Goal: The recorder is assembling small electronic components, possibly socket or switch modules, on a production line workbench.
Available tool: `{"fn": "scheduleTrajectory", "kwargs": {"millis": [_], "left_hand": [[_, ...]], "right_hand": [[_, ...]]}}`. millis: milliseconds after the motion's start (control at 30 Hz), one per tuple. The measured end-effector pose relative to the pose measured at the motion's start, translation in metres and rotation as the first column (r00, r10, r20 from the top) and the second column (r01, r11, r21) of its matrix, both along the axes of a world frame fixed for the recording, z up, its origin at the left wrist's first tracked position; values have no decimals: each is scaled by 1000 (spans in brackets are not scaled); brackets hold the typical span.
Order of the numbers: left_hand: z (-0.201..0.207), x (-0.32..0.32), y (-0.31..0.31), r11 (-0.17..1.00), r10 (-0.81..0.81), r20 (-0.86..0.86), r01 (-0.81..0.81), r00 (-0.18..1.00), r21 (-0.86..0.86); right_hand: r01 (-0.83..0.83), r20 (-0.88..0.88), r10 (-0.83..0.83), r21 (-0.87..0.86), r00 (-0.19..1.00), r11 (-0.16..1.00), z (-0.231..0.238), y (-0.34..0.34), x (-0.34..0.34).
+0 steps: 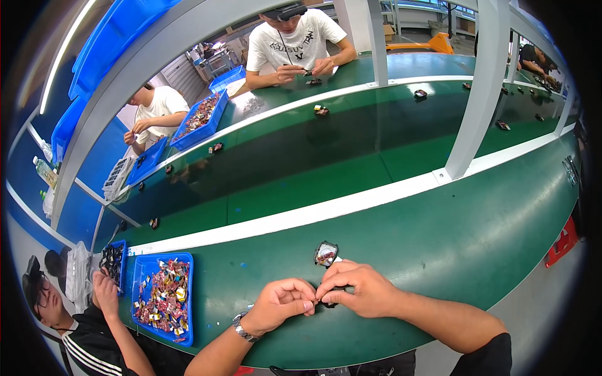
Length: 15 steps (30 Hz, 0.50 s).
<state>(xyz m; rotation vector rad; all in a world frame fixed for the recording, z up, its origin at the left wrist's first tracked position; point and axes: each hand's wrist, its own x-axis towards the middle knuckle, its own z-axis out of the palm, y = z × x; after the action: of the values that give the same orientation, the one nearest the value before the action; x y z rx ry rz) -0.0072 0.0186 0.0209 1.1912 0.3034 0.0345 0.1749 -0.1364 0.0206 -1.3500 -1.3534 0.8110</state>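
Just beyond my right hand lies a black-rimmed, rounded part; that hand pinches a small black piece; my left hand curls, its hold unclear.

A head-worn fisheye looks down and forward across the green worktable.

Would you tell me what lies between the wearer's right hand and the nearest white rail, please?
A small black-rimmed part lies there on the green worktop, just beyond the right hand and short of the white rail, as the head view shows.
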Motion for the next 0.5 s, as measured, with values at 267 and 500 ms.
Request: {"fn": "scheduleTrajectory", "kwargs": {"millis": [267,500], "left_hand": [[-2,-1,-3,997,-16,-1,16,1000,74],[2,7,10,695,95,124,-155,988,702]], "right_hand": [[-1,23,0,7,1000,1000,-2,-1,1],[44,159,-42,-4,986,999,7,-5,5]]}}
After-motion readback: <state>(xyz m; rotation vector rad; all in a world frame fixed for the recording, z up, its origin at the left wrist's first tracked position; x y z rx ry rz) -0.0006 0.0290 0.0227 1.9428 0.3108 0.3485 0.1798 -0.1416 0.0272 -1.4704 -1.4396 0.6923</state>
